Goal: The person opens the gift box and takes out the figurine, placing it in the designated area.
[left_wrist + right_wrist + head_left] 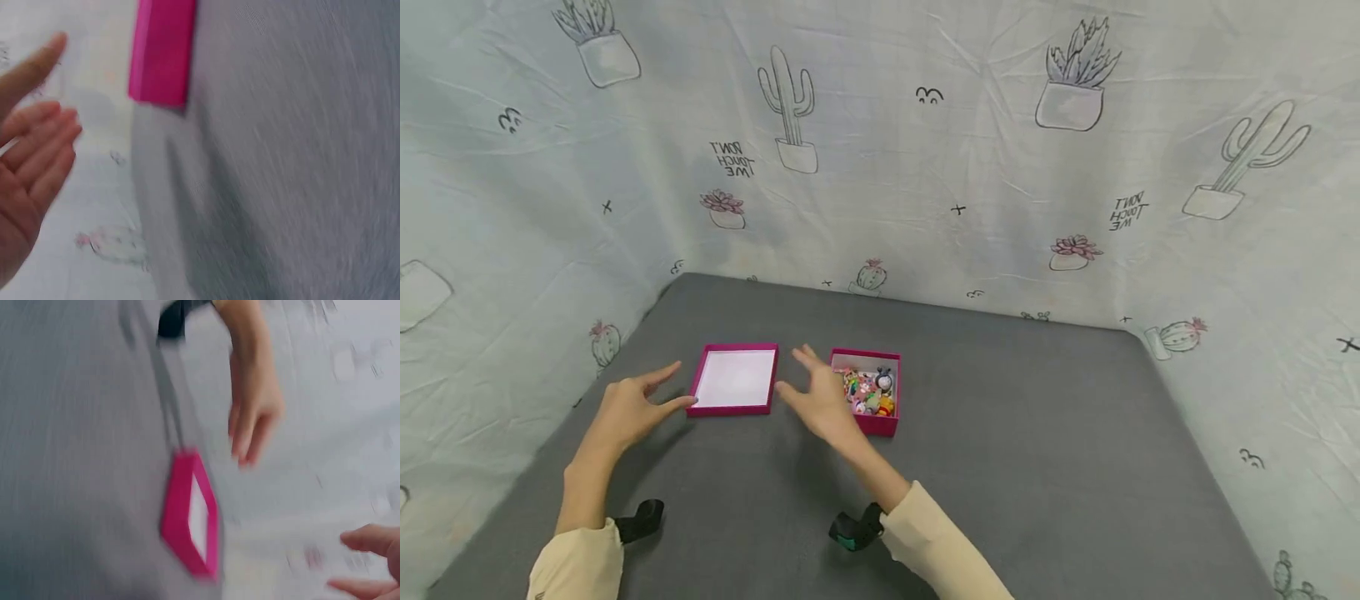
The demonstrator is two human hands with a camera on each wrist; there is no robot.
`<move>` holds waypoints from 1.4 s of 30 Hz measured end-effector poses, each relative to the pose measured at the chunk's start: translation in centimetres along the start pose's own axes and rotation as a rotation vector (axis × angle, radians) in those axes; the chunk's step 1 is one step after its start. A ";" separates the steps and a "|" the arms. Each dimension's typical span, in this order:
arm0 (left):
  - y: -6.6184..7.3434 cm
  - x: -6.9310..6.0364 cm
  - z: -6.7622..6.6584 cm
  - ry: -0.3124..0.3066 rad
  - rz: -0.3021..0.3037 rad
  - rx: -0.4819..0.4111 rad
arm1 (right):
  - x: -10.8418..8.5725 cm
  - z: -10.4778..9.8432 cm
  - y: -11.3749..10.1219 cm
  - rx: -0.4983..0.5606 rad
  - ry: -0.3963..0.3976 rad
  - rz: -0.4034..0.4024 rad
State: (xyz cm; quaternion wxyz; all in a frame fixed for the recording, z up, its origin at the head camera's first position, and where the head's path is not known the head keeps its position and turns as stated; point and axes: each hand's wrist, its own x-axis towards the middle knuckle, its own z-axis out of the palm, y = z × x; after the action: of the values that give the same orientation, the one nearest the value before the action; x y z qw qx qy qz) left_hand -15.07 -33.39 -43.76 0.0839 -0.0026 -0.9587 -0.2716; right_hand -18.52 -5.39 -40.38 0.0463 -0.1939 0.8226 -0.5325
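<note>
Left hand (631, 411): hovering just beside the shallow pink tray (734, 377), fingers straight, thumb parted from them, gripping nothing. Head view is showing the thumb tip overlapping the tray's near-left corner, but both wrist views are showing that hand sitting clear of it.

Right hand (822, 402): hanging between tray and deeper pink box (876, 426), fingers extended, thumb spread apart, nothing in the grip. In head view it is covering part of the box's left edge; can't tell whether it's touching, since the right wrist view is blurring and framing only the tray.

Tray is lying flat on the grey table (1037, 433), white inside facing up. Box is standing just right of it, near, not touching. Small figurines (862, 390) are filling it in a jumble, including a grey-and-white one (884, 381) at the right and a yellow-and-red one (886, 406) in the near-right corner. Any marking on those is too small to make out.

Writing: the white cloth (887, 192) behind is carrying printed lettering twice, left (732, 159) and right (1127, 212), reading mirrored as "DON'T TOUCH ME". Potted cactus and succulent drawings are surrounding it.

Both arms are wearing cream sleeves (946, 546) plus black wrist devices (642, 521); the right one is showing a teal patch.
</note>
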 end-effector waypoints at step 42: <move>8.9 6.4 10.9 -0.499 0.296 -0.621 | -2.1 -10.7 10.9 -0.270 -0.075 -0.005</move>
State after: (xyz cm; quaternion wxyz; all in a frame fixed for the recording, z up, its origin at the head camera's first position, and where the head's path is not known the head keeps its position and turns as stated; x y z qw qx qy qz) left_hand -22.70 -20.41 -47.28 -0.1177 -0.2310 -0.8116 -0.5235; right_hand -22.55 8.49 -45.85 0.0492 -0.2204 0.8839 -0.4095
